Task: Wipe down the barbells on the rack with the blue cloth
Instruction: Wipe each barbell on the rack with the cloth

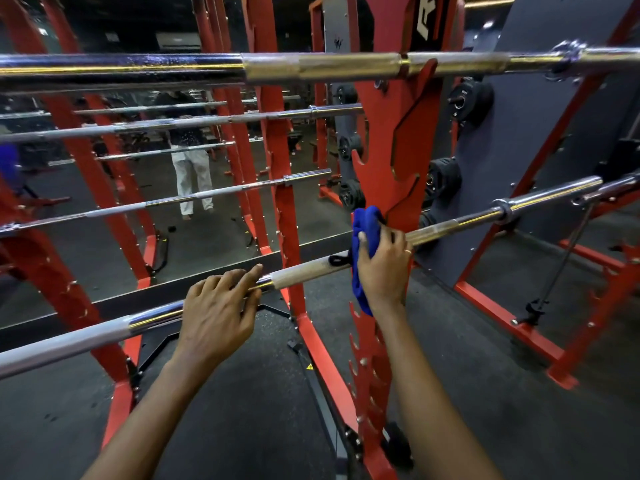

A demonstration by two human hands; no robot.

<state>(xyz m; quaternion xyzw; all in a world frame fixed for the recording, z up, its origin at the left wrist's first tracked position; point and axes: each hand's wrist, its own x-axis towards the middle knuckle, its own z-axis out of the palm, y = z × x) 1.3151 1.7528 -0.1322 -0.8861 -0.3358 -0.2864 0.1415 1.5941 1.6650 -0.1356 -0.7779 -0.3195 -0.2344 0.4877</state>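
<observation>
A lower barbell runs from lower left up to the right across the red rack. My right hand presses the blue cloth around this bar, right beside the rack's notched upright. My left hand rests on the same bar further left, fingers laid over its chrome part without closing round it. An upper barbell lies level across the top of the view, on a higher notch.
A wall mirror behind the rack reflects the bars, red posts and a person in white trousers. Black weight plates hang on a grey panel at right. Red frame feet stand on the dark rubber floor.
</observation>
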